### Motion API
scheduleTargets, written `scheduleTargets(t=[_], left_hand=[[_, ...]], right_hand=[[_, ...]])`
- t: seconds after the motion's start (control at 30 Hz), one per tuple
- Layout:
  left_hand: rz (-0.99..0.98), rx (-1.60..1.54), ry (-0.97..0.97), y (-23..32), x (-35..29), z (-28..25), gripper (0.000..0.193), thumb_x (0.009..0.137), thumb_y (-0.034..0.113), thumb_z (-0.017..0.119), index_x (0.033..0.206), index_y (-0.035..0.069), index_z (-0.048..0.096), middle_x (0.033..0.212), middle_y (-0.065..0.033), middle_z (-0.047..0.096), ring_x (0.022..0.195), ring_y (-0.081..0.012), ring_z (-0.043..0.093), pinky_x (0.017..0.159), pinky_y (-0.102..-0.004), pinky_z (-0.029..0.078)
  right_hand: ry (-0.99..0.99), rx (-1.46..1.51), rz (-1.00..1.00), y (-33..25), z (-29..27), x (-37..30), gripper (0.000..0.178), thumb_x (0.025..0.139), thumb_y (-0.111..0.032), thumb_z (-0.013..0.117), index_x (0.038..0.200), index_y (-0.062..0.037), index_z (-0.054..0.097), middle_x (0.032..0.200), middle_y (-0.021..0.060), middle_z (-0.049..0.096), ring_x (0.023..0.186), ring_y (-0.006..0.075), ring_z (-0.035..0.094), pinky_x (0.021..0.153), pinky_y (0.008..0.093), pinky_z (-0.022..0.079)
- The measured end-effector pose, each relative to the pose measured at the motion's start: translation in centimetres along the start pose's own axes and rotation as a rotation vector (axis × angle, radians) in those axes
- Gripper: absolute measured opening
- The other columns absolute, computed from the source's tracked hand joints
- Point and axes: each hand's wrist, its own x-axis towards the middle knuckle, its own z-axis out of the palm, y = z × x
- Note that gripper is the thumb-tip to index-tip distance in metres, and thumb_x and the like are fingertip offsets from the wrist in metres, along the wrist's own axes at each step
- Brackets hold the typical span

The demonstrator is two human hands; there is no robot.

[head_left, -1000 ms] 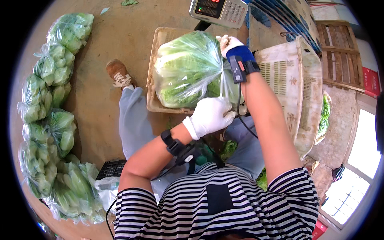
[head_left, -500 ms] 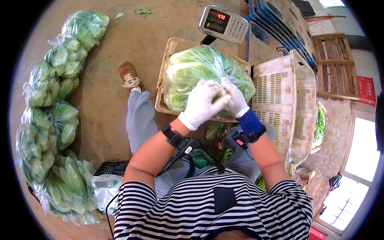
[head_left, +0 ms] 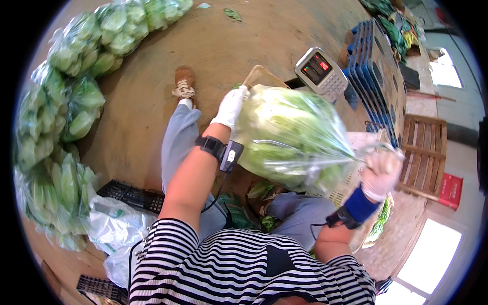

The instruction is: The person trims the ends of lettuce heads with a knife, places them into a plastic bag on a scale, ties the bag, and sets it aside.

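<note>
A clear plastic bag of green leafy vegetables (head_left: pixel 290 132), which look like lettuce heads, is lifted in front of me, above the beige crate (head_left: pixel 260 67). My gloved right hand (head_left: pixel 382 173) is closed in a fist round the bag's gathered neck, which is pulled out to the right. At the bag's left end, my gloved left hand (head_left: pixel 231 108) grips its far corner; part of those fingers is hidden by the bag. Just beyond the bag stands a weighing scale's display (head_left: pixel 320 71) with lit red digits.
More bagged vegetables (head_left: pixel 84 107) curve along the left side. White plastic bags (head_left: pixel 114 223) lie by a black crate (head_left: pixel 129 198) at lower left. On the right are stacked blue-edged panels (head_left: pixel 373 76), a large pale crate (head_left: pixel 363 138) and a wooden slatted pallet (head_left: pixel 424 152).
The bag has risen from the crate and tilted, its neck swinging right. My right hand has moved right and down with the neck; my left has left the neck for the bag's left end.
</note>
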Motion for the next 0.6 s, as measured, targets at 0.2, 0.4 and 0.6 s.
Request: scheduleTargets(t=[0.2,0.4,0.6], left_hand=[[-0.473,-0.389,-0.391,5.4,-6.8,1.6,0.042,0.087,0.041,0.049,0.116,0.01,0.052,0.099,-0.0012,0.057,0.082,-0.0117,0.053,0.07,-0.0242,0.043],[-0.2,-1.018,-0.512,7.0,-8.0,-1.1,0.043,0.09,0.04,0.045,0.118,0.008,0.051,0.113,-0.006,0.057,0.1,-0.0175,0.055,0.089,-0.0323,0.044],[0.172,-1.297,-0.184,11.1,-9.3,-8.7,0.047,0.087,0.044,0.046,0.12,0.01,0.05,0.117,-0.0085,0.055,0.102,-0.0212,0.054,0.091,-0.0359,0.043]], right_hand=[[-0.42,0.016,0.15,-11.3,7.2,6.7,0.044,0.095,-0.024,0.032,0.052,-0.0159,0.03,0.047,-0.0039,0.025,0.04,0.0072,0.021,0.045,0.0231,0.021],[-0.755,-0.088,0.177,-12.0,19.4,13.9,0.044,0.095,-0.021,0.034,0.052,-0.0149,0.029,0.048,-0.0044,0.022,0.042,0.0076,0.02,0.047,0.0237,0.021],[-0.542,-0.185,0.059,-4.2,29.8,12.7,0.044,0.095,-0.025,0.037,0.053,-0.0158,0.028,0.048,-0.0046,0.018,0.041,0.0081,0.017,0.048,0.025,0.025]])
